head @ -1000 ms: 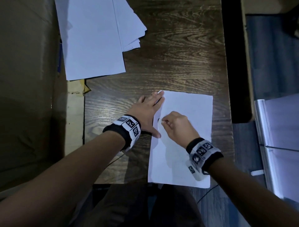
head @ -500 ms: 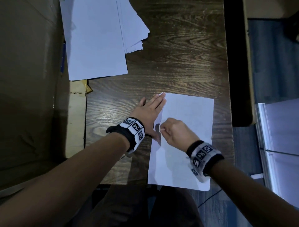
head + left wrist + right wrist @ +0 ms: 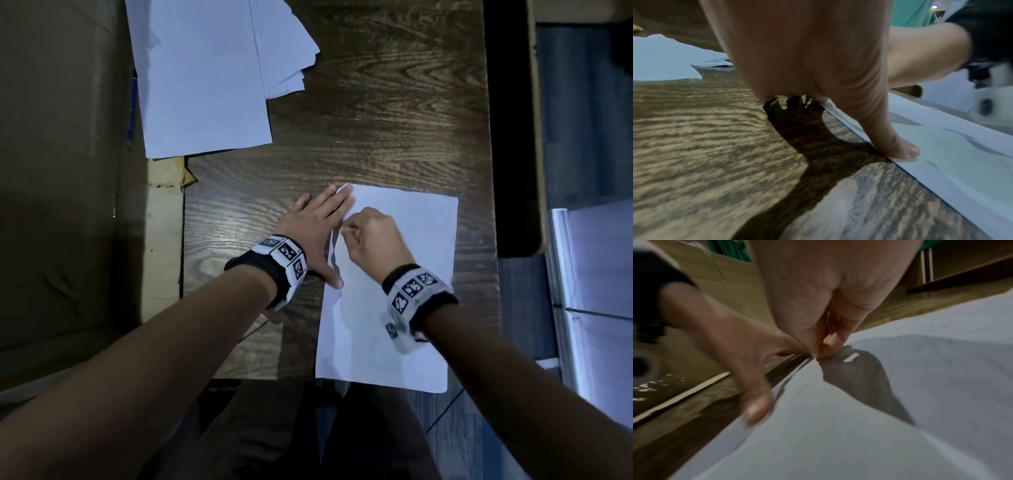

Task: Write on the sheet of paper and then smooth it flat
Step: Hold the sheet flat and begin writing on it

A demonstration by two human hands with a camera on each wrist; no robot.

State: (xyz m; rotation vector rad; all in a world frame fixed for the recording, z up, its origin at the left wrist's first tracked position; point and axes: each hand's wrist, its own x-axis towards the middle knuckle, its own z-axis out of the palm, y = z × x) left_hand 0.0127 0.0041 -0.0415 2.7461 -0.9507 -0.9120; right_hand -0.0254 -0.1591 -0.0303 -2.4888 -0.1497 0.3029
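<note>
A white sheet of paper [image 3: 411, 308] lies on the dark wooden table [image 3: 376, 120], its near end hanging over the front edge. My left hand [image 3: 318, 233] lies flat beside the sheet's left edge, fingers straight. Its thumb [image 3: 902, 151] presses that edge down. My right hand [image 3: 349, 233] is curled, and its fingertips [image 3: 820, 353] pinch the sheet's left edge just beside the left hand. The edge buckles up there. No pen shows in any view.
A loose stack of white papers [image 3: 205, 75] lies at the far left of the table. A cardboard box [image 3: 61, 205] stands along the left side. Right of the table runs a dark gap [image 3: 503, 137], then a shiny pale panel [image 3: 599, 291].
My right hand has slid away from me along the sheet's left edge, toward the far corner. The left hand has stayed pressed flat in place.
</note>
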